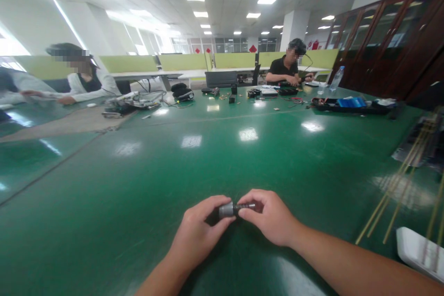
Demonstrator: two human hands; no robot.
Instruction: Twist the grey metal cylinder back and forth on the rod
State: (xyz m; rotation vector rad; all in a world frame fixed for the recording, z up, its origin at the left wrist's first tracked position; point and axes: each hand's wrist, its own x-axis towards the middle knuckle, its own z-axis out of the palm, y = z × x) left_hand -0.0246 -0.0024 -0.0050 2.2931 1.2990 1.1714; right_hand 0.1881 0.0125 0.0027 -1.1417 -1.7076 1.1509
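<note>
A small grey cylindrical part with a dark, ridged shaft and a bright metal tip is held level, just above or on the green table. I cannot tell what kind of part it is. My left hand grips the grey cylinder between thumb and fingers. On the shaft side, my right hand pinches the ridged section between thumb and forefinger, the tip pointing right. The two hands are close together and almost meet at the part.
Thin yellowish sticks and a white plastic object are at the right. A black tray and a bottle stand at the far right. Electronics lie at the far left. Two people sit across the table, with another partly visible at the left edge.
</note>
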